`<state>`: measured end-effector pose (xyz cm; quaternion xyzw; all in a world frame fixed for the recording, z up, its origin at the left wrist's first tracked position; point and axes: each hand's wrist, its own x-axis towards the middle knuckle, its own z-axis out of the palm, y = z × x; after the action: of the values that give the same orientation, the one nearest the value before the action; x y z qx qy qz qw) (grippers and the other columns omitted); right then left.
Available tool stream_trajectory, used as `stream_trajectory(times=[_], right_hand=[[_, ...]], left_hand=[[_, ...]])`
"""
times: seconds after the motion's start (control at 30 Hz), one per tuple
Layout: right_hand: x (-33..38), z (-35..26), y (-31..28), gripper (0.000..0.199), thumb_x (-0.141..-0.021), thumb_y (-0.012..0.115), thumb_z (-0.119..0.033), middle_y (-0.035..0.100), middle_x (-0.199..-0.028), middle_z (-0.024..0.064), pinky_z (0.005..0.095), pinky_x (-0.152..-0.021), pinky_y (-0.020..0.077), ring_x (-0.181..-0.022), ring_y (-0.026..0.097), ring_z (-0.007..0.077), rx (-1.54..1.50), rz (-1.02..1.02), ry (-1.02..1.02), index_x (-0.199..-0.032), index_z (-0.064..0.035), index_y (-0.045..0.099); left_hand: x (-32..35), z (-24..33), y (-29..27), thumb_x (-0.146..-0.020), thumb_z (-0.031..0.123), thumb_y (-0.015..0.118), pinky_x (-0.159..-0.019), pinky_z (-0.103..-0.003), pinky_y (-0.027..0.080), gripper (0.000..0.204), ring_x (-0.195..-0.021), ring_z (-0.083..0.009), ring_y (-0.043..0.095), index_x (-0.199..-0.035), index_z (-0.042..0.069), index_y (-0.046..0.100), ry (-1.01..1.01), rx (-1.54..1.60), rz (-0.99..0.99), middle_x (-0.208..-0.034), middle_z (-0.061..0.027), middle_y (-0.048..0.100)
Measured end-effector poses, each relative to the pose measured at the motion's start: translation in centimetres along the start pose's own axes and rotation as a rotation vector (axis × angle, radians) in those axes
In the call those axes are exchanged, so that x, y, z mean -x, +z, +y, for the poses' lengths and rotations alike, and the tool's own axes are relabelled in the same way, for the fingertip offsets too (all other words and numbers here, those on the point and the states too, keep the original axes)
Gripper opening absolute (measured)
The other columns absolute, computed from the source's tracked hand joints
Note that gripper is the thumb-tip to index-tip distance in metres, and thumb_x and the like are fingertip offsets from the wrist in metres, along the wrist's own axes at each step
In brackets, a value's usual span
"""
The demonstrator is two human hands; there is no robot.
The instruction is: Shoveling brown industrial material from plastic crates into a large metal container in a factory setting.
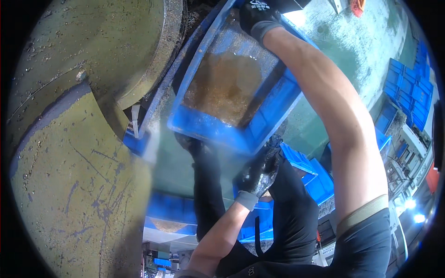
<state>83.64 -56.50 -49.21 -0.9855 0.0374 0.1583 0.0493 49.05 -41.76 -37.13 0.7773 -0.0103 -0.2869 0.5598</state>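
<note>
A blue plastic bin [204, 121] hangs in the air before me, tilted, with a wet brown layer [227, 85] over its floor. My left hand [262, 172], in a wet black glove with a grey cuff, is closed at the bin's near right corner; the bin hides some of its fingertips. Across the top, my right hand [259, 17], gloved the same way, grips the far rim. To the left of the bin stands a large round olive-coloured machine bowl [116, 41], with small bits scattered on its surface and a curved, scratched panel [88, 185].
Blue bins [171, 208] stand low around my legs, some holding a pale brown material. More blue crates [408, 88] are stacked at the far right. The greenish floor [324, 46] looks wet. An orange object [357, 8] lies at the top right.
</note>
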Motion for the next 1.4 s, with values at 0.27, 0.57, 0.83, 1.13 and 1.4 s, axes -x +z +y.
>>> stream_trajectory(times=[0.27,0.57,0.83,1.13,1.4], right_hand=[[-0.7,-2.6,-1.1,0.023,-0.078,0.056,-0.017,0.067,-0.104,0.0205,0.0407,-0.081,0.0541,-0.098,0.065,0.0343,-0.107,-0.105,-0.024,-0.092,-0.0062,0.072],[1.9,-2.2,-1.3,0.031,-0.088,0.049,-0.018,0.065,-0.115,0.0194,0.0438,-0.094,0.0488,-0.107,0.063,0.0353,-0.11,-0.167,-0.024,-0.109,-0.0077,0.069],[7.6,-7.2,3.4,0.034,-0.089,0.04,-0.015,0.064,-0.113,0.0198,0.0437,-0.096,0.0469,-0.105,0.062,0.0355,-0.289,-0.221,-0.249,-0.11,-0.0068,0.066],[14.0,-12.5,2.1,0.031,-0.088,0.045,-0.019,0.066,-0.111,0.0176,0.0416,-0.088,0.0506,-0.099,0.064,0.0332,-0.4,-0.631,-0.266,-0.106,-0.0058,0.066],[6.0,2.3,2.9,0.033,-0.084,0.048,-0.011,0.067,-0.102,0.0213,0.0445,-0.078,0.0533,-0.09,0.066,0.0365,-0.1,0.22,-0.152,-0.112,-0.0014,0.06]], left_hand=[[0.0,0.1,-0.5,-0.081,0.004,0.066,-0.08,-0.035,0.053,0.03,-0.096,-0.0313,0.066,-0.111,0.005,0.064,-0.036,0.02,-0.032,-0.107,-0.0154,0.067],[0.1,-0.6,-0.3,-0.082,0.012,0.068,-0.079,-0.037,0.053,0.029,-0.095,-0.0322,0.065,-0.11,0.008,0.063,0.011,-0.083,-0.043,-0.107,-0.0141,0.067],[0.7,-1.5,1.8,-0.082,0.012,0.068,-0.078,-0.034,0.053,0.025,-0.092,-0.0305,0.065,-0.106,0.007,0.064,-0.006,-0.001,-0.004,-0.103,-0.0135,0.067],[0.9,-0.5,0.5,-0.084,0.012,0.066,-0.073,-0.041,0.05,0.017,-0.086,-0.0357,0.063,-0.098,0.003,0.064,0.202,-0.274,-0.115,-0.09,-0.0176,0.066],[1.7,-1.4,1.7,-0.087,0.014,0.065,-0.085,-0.038,0.051,0.025,-0.098,-0.0318,0.064,-0.11,0.006,0.065,-0.05,-0.138,-0.099,-0.105,-0.0151,0.067]])
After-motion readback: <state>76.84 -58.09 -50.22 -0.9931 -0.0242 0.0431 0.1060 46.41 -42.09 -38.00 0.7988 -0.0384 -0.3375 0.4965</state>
